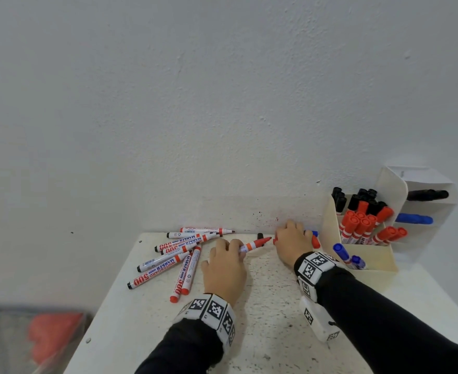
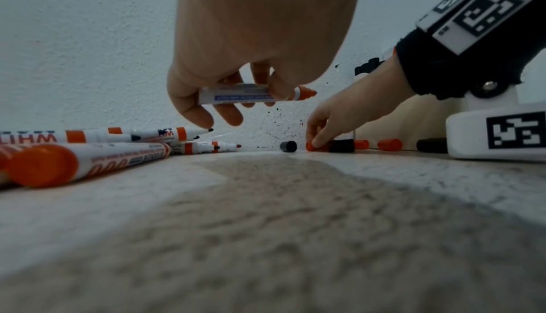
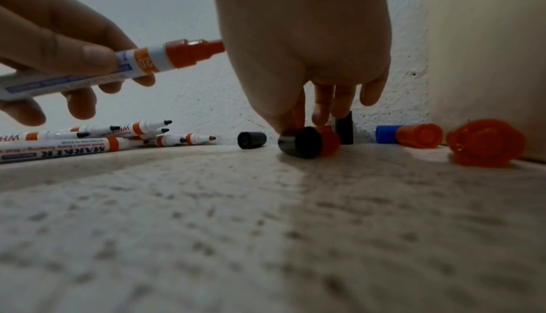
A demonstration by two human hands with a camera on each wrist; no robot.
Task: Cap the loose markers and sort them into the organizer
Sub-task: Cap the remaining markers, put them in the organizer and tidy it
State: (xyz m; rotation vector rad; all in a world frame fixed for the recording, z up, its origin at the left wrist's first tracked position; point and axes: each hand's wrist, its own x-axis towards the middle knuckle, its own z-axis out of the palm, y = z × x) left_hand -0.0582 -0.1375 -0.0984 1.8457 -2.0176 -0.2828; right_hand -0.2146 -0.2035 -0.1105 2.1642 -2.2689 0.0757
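Observation:
My left hand (image 1: 233,247) holds an uncapped red marker (image 1: 255,244) just above the table, its tip pointing right toward my right hand. The same marker (image 2: 239,95) shows in the left wrist view and again in the right wrist view (image 3: 141,65). My right hand (image 1: 282,237) reaches down by the wall, and its thumb and fingers pinch a loose red cap (image 2: 310,147) that lies on the table against a black cap (image 3: 304,141). Several uncapped markers (image 1: 174,255) lie in a pile to the left. The cream organizer (image 1: 371,261) at the right holds capped black, red and blue markers.
More loose caps lie along the wall: a black one (image 1: 260,236), a blue one (image 3: 385,134) and red ones (image 3: 484,146). The wall stands right behind the table. The table's left edge (image 1: 109,290) is near the pile. A blurred red thing (image 1: 55,336) lies lower left.

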